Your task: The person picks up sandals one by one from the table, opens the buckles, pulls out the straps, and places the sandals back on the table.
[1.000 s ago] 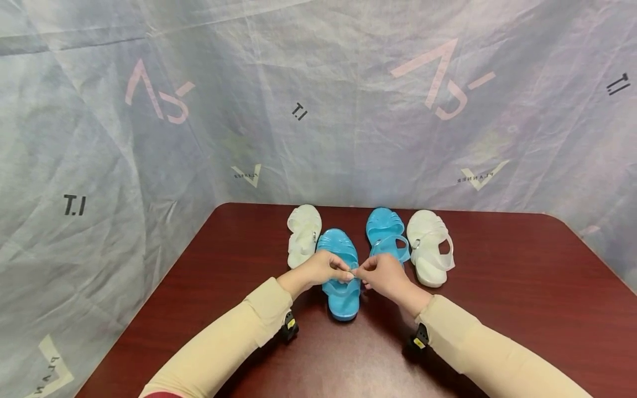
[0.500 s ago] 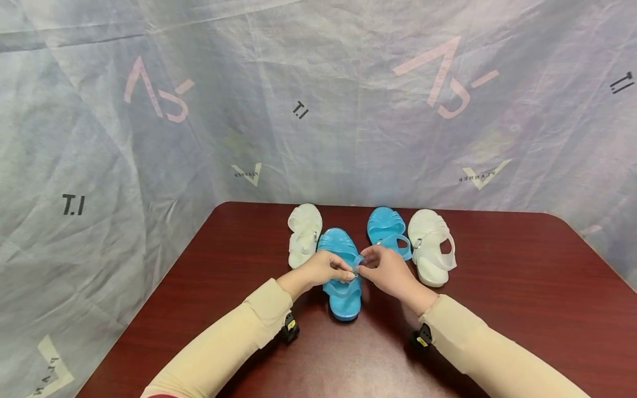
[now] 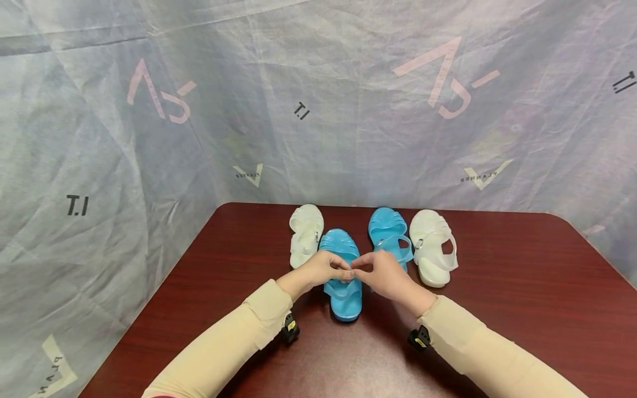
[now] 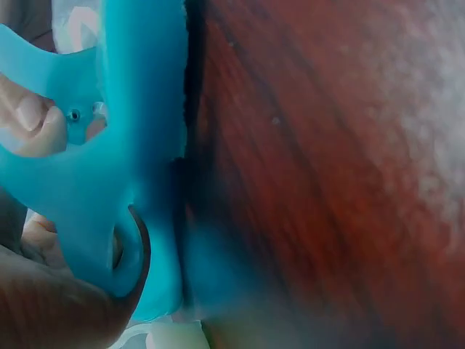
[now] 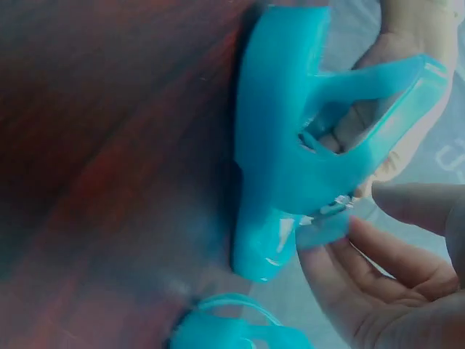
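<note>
L hand, fingers curled, pinches blue sandal by buckle, just below frame centre; R hand, fingers bent, pinches strap end. Prob. mid-buckling; next likely needs end lined up w/ buckle, sandal steady. 2nd blue one R of centre, white pair flanking.

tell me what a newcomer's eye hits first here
Probably the nearer blue sandal on the table, low centre in the head view, pinched by the left hand and right hand. Beyond it to the right lies the farther blue sandal; the left white sandal and right white sandal flank the blue pair.
</note>
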Demonstrator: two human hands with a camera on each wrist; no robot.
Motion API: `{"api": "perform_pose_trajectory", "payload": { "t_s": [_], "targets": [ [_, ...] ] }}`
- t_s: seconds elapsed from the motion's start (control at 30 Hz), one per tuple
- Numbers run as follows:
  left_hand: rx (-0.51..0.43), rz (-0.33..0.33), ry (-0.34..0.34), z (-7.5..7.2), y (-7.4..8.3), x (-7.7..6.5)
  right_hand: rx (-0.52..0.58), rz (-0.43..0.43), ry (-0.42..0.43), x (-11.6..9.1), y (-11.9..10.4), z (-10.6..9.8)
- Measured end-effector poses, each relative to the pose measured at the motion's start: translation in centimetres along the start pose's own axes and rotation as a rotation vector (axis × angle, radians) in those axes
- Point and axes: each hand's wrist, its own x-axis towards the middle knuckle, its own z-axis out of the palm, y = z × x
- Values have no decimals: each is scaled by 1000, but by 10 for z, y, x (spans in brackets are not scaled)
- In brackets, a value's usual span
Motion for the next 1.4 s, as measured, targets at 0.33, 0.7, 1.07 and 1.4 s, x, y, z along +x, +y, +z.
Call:
{"api": "perform_pose_trajectory", "payload": {
  "t_s": [0.33,0.7,1.07,1.4],
  "targets": [
    [188,106,94,-2,5,-6,96,75,16,0,10,6],
    [115,114,82,-5,4,-7,221,212,77,-3,12,14],
    [145,94,105,-4,5,-9,343,338,95,-5,14,17],
    [190,84,146,-7,5,-10,440,382,103,-9,14,16]
  ]
}}
